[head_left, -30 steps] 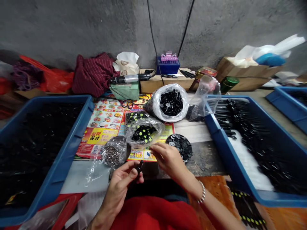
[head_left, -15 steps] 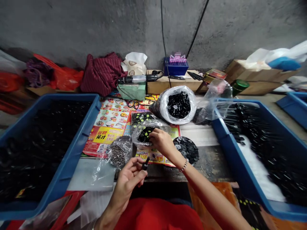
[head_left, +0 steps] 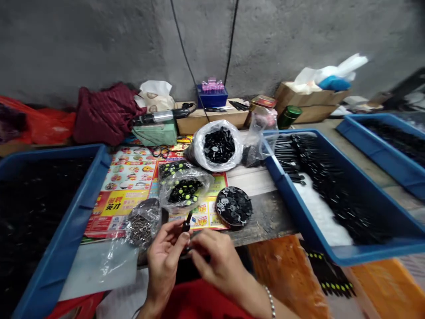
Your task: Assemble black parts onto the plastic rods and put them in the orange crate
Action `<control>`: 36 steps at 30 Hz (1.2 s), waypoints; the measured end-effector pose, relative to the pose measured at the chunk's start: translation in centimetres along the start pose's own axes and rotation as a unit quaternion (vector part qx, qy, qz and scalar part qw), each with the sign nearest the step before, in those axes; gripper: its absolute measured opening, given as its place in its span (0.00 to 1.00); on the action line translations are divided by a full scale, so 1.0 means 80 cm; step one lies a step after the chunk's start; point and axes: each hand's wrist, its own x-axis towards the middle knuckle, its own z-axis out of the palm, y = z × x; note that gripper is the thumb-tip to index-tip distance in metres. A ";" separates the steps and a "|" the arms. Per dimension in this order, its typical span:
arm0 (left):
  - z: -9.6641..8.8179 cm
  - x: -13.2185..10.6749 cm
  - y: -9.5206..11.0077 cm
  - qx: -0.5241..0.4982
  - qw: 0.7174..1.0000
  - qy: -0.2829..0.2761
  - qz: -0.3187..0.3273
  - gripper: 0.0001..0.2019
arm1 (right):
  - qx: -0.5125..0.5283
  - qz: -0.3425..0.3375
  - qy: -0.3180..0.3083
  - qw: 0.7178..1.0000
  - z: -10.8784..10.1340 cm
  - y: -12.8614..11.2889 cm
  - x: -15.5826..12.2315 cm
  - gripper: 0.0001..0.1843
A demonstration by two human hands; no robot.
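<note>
black pieces with yellow dots (head_left: 184, 191)

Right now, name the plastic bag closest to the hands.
The small clear bag of metal bits, lying just beyond the left hand; the other bags, holding black pieces, sit farther up the table.

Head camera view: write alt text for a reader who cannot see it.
The left hand holds a small black part upright while the right hand reaches in beside it, above a printed flyer, between two blue trays of black parts.

Small black piece (head_left: 187, 223) half hidden between hands (head_left: 163, 261) (head_left: 215, 261)
</note>
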 end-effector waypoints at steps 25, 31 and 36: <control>0.074 -0.047 -0.004 0.135 0.989 -0.012 -0.065 0.30 | 0.275 0.091 0.148 0.946 0.015 0.026 -0.082 0.35; 0.071 -0.053 -0.011 0.129 0.988 -0.023 -0.079 0.29 | 0.349 0.137 0.107 0.921 0.002 0.026 -0.096 0.29; 0.060 -0.051 -0.025 0.087 0.989 -0.064 -0.102 0.29 | 0.478 0.206 0.132 0.844 -0.018 0.029 -0.106 0.20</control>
